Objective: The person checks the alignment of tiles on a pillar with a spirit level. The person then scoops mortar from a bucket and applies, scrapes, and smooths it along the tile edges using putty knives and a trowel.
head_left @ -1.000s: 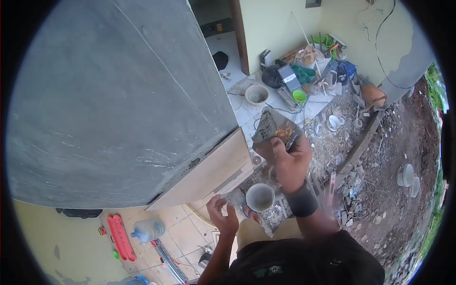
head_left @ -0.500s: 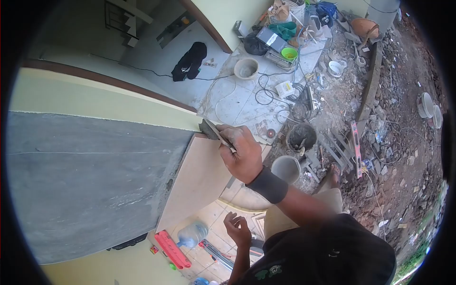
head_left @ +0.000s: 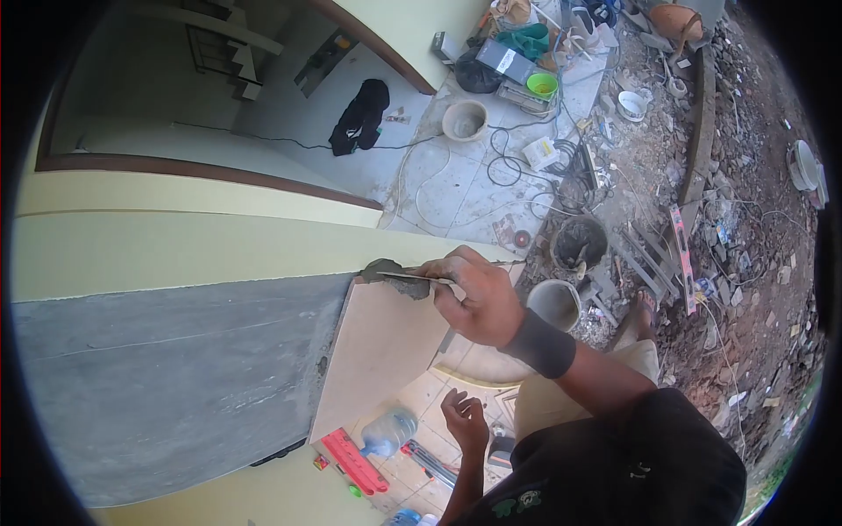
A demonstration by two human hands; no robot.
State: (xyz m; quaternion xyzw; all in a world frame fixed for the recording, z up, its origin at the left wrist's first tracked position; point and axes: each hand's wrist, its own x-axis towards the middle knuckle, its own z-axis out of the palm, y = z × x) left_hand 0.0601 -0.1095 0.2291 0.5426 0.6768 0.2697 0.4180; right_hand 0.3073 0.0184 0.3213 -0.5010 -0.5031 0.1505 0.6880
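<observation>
My right hand (head_left: 478, 298), with a dark band at the wrist, is closed around a trowel (head_left: 417, 278). Its thin blade is seen nearly edge-on, with wet grey mortar (head_left: 383, 270) on it. The mortar is at the upper corner of a beige tile (head_left: 377, 342), where the tile meets a grey cement surface (head_left: 184, 377) and a pale green wall strip (head_left: 202, 250). Whether the blade touches the tile edge I cannot tell. Lower down, my left hand (head_left: 467, 419) hangs beside the tile with fingers loosely bent and apart, holding nothing visible.
Below stand a bucket of mortar (head_left: 579, 241) and a pale bucket (head_left: 553, 304). A pink spirit level (head_left: 682, 259) lies on rubble. Near my left hand are a water jug (head_left: 389, 431), a red case (head_left: 354, 460) and a tile cutter (head_left: 430, 462). Cables (head_left: 509, 158) cross the floor.
The view has shifted, so the scene sits lower and further right. The trowel has turned from a slant to nearly level, and more mortar shows at the tile corner. My left hand stays loosely bent.
</observation>
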